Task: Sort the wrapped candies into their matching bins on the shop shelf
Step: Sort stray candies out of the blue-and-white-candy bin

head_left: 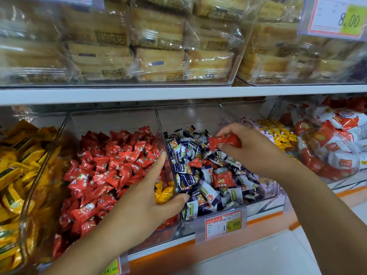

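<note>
My right grip (250,149) is pinched on a red candy (224,142), held above the blue-and-white bin (188,120), right of centre on the shelf. My left grip (147,199) is apart, fingers straight, straddling the wall between that bin and the red bin (111,124) to its left. A stray red candy (223,179) lies among the blue ones.

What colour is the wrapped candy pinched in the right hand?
Red. The head view shows the small red wrapped candy best, in the right hand.

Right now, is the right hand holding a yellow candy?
No, the right hand pinches a red candy over the bin of blue and white candies.
</note>
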`<state>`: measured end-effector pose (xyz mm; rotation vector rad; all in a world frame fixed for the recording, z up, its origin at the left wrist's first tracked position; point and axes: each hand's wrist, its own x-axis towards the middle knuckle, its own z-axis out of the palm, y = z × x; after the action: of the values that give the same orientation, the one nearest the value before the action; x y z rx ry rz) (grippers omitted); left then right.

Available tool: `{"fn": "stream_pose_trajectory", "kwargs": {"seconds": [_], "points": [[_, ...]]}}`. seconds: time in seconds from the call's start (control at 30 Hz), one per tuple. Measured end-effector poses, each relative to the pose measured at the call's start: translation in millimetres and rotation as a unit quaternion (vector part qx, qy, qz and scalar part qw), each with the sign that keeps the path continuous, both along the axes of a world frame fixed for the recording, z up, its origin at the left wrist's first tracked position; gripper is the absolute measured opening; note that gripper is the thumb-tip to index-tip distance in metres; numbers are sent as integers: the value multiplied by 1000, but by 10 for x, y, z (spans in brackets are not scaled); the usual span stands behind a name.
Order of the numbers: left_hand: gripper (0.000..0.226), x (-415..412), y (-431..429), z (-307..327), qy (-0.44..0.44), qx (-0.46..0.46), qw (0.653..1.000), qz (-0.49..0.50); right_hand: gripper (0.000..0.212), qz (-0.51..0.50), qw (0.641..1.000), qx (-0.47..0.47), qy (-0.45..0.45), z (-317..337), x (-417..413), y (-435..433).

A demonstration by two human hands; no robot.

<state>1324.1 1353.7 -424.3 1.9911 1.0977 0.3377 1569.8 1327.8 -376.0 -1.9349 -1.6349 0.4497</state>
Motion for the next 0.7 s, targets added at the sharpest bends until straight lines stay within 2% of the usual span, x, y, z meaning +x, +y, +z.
{"fn": "stream_pose_trajectory", "kwargs": {"seconds": [0.1,0.23,0.4,0.57,0.7], "points": [[99,-1,-2,-15,-5,0,1000,4,14,33,999,-14,-8,-35,-162,-12],[101,2,-10,-20,-13,3,1000,7,26,45,989,-53,-129,-237,-209,79],[100,-11,-12,-8,-23,3,1000,4,35,72,984,-72,-148,-284,-190,126],[99,-35,-2,-21,-7,12,1000,-3,25,43,995,-49,-77,-272,-159,132],[102,-66,-3,-50,64,26,998,-8,14,21,999,-21,29,-82,-153,120]]}}
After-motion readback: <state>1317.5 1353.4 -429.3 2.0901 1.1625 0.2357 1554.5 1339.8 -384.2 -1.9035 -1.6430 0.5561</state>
